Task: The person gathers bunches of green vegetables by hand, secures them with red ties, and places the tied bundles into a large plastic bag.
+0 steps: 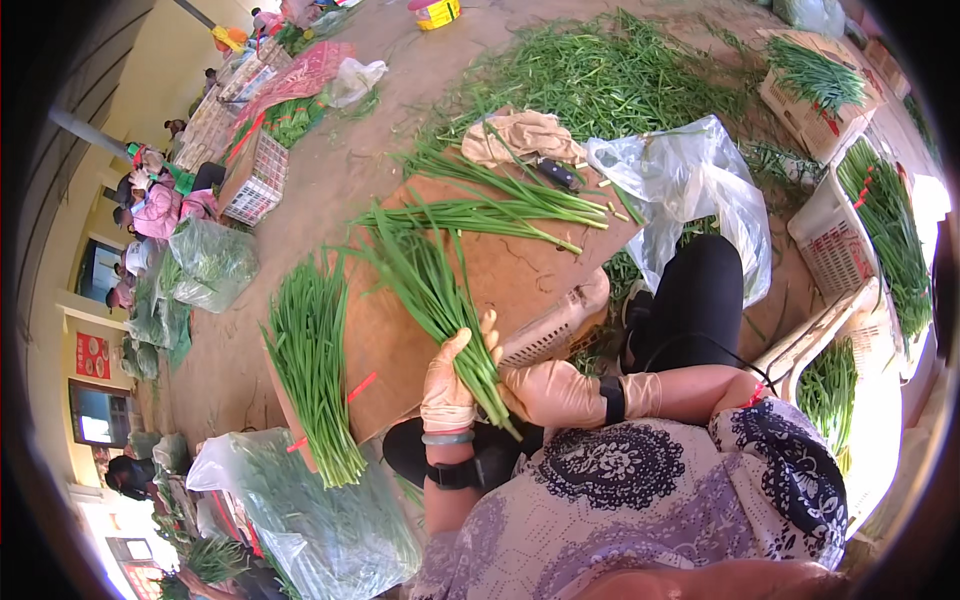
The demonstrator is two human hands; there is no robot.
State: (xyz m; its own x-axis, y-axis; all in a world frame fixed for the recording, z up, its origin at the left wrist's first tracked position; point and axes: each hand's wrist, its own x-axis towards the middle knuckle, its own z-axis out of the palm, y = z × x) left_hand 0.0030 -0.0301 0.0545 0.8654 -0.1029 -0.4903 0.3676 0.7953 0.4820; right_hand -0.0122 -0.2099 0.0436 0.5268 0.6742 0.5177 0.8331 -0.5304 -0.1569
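Observation:
Both of my hands wear pale gloves. My left hand (pixel 450 385) wraps round a bunch of green chives (pixel 428 285), its thumb along the near side. Closed at the bunch's lower stems is my right hand (pixel 552 393), its fingertips partly hidden by the chives. Beneath them lies a brown board (pixel 525 278) resting on a crate (pixel 560 325). A second chive bunch (pixel 318 370) lies on the board's left, beside red ties (pixel 362 386). Loose chives (pixel 490 212) spread across the far part, near a dark-handled knife (pixel 557 174) and a crumpled beige cloth (pixel 525 137).
A clear plastic bag (pixel 690 190) hangs at the board's right. Beyond it lies a big heap of chives (pixel 610 75). Crates of chives (pixel 835 235) stand at right. A bag of greens (pixel 310 515) sits at lower left. Other people (pixel 155 205) work at far left.

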